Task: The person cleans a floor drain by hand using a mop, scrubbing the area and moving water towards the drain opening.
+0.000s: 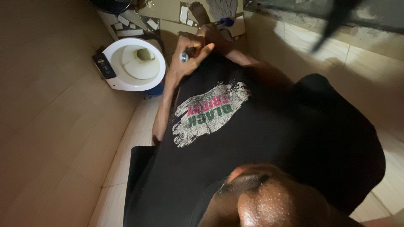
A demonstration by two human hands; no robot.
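Okay so my left hand (192, 54) is clamped around the top of the mop handle (184, 56). My right hand (215, 37) looks closed lower down it. The shaft points away toward the mop head (224, 10), with the toilet (132, 63) off to the left.

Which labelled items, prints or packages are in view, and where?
Dark flat rectangular pack: on the toilet rim, left side; small coloured label patches.
Shirt print: on the black shirt's chest; silvery brush-stroke patch with pink and green lettering.
No screens or signs.

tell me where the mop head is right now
In the head view the mop head lies at the top centre on the floor, beside a bare foot, right of the toilet.
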